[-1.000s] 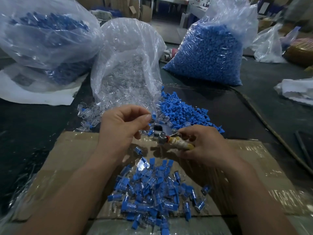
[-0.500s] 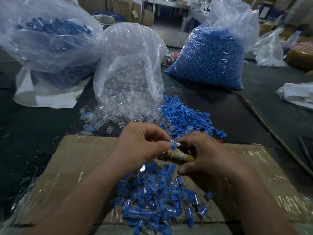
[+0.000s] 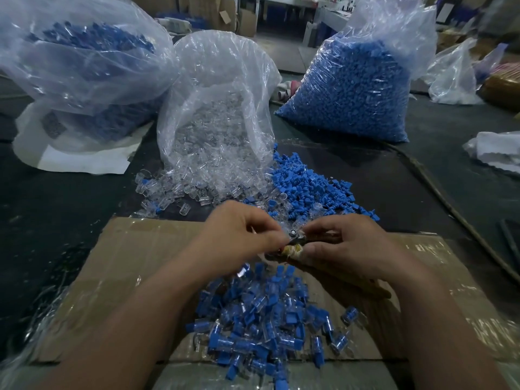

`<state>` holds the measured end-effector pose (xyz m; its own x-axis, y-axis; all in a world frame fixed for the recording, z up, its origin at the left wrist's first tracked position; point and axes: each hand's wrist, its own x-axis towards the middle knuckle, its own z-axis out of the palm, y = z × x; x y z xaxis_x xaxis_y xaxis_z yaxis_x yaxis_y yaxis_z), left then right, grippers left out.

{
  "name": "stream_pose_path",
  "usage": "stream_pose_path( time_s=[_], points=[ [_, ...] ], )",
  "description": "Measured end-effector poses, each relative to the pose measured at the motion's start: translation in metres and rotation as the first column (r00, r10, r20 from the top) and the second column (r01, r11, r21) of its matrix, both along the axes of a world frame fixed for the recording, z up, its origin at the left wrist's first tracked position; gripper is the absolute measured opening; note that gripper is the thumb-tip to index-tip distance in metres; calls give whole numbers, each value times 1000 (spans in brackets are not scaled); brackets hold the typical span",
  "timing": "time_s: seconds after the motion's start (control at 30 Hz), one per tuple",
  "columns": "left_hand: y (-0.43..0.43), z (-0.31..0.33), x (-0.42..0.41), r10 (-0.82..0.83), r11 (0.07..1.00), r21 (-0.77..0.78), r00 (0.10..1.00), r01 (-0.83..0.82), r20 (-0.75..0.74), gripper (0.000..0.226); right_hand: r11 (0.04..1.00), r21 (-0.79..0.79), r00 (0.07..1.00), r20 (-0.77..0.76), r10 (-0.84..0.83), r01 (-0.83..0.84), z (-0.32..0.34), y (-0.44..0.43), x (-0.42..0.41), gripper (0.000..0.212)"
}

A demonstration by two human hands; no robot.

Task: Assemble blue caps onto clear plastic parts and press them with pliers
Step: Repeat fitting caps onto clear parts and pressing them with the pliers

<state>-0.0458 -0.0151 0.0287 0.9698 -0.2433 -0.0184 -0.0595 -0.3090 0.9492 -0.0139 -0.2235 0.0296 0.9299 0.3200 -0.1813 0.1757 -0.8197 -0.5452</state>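
Note:
My right hand (image 3: pixel 349 246) grips the pliers (image 3: pixel 292 244), whose handles are wrapped in pale tape; the jaws point left. My left hand (image 3: pixel 239 237) pinches a small part at the pliers' jaws; the part itself is mostly hidden by my fingertips. Both hands meet above a taped cardboard sheet (image 3: pixel 135 266). Below them lies a heap of assembled clear parts with blue caps (image 3: pixel 261 325). Loose blue caps (image 3: pixel 306 187) are piled behind my hands, and loose clear parts (image 3: pixel 183 190) spill from an open clear bag (image 3: pixel 216 108).
A full bag of blue caps (image 3: pixel 351 88) stands at the back right. Another big bag with blue pieces (image 3: pixel 81 60) sits at the back left on a white sheet. A dark cord (image 3: pixel 450 204) runs along the right of the dark table.
My left hand came down and right from the pile with a part and met the pliers' jaws. Both hands sank a little toward the cardboard.

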Motion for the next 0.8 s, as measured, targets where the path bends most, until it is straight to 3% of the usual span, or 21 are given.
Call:
stream_pose_path(
  time_s=[0.1,0.2,0.47,0.6,0.7,0.8],
  points=[
    [6,-10,10,365,931,-2,928,-366,75,20,1000,4,1000,-17,-4,4,-2,2,0,28],
    [12,-18,20,458,837,211,857,-505,236,21,1000,-21,1000,13,17,-17,-3,3,0,27],
    [12,-31,30,324,776,459,897,-434,300,18,999,-27,998,58,37,-35,-5,4,1,30],
    [12,-31,31,288,762,497,905,-415,314,6,999,-31,997,62,42,-40,-6,5,2,30],
    [12,-31,31,322,779,451,895,-436,309,10,998,-34,997,65,47,-45,-5,5,2,30],
    [11,-26,29,420,863,198,877,-465,232,20,998,-37,997,66,49,-47,-5,5,2,29]
  ],
)
